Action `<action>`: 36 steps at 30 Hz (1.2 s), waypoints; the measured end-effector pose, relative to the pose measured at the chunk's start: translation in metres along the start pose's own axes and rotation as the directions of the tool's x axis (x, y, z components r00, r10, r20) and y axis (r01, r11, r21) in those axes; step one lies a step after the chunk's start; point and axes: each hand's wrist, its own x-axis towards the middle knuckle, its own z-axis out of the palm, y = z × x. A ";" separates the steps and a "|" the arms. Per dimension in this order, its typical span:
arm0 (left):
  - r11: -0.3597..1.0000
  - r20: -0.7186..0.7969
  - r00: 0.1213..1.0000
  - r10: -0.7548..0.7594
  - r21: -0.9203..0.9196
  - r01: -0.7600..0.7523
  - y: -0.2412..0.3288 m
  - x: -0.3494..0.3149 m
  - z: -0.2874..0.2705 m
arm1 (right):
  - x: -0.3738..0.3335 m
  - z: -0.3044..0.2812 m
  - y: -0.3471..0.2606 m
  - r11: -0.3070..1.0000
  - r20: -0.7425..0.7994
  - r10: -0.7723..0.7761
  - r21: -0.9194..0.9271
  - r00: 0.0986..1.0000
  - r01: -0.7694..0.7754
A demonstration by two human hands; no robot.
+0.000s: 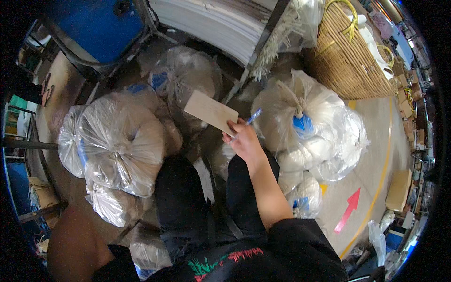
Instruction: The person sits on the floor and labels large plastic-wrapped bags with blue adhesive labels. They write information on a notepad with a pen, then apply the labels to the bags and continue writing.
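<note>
My right hand is closed on a pale rectangular card and a blue-and-white pen. The card juts out toward the upper left, and faint marks show on it. Its near corner lies between my thumb and fingers, while the pen sticks out on the right side of the hand. Both are held above my knees, between two groups of clear plastic bags. Only part of my left arm shows at the lower left; the hand itself is out of sight.
Stuffed clear bags crowd my left and right. Ahead stand a blue panel in a dark metal frame and a pale layered stack. A woven basket sits at the far right, near a floor arrow.
</note>
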 end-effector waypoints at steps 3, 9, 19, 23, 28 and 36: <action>0.986 -0.101 0.995 0.012 -0.163 -0.028 -0.008 -0.004 0.006 | -0.004 0.004 -0.002 0.999 0.007 -0.008 -0.040 1.000 0.008; 0.795 -0.483 0.870 -0.099 -0.565 -0.223 0.010 -0.005 0.023 | -0.004 0.022 -0.002 0.988 0.017 -0.007 -0.155 1.000 0.009; 0.686 -0.661 0.738 -0.136 -0.601 -0.411 0.003 0.001 0.056 | 0.003 0.005 0.005 0.977 0.068 -0.003 -0.213 0.998 0.018; 0.744 -0.709 0.623 -0.331 -0.602 -0.289 0.010 -0.007 0.069 | -0.006 0.007 -0.003 0.980 0.069 -0.048 -0.190 0.996 0.061; 0.848 -0.762 0.413 -0.499 -0.330 0.415 -0.103 -0.096 0.112 | 0.002 -0.005 -0.002 0.977 -0.006 -0.166 -0.140 0.986 0.163; 0.174 -0.698 0.264 -0.665 0.200 0.964 -0.367 -0.250 0.210 | -0.005 0.011 -0.008 0.993 -0.116 -0.111 -0.053 0.987 0.105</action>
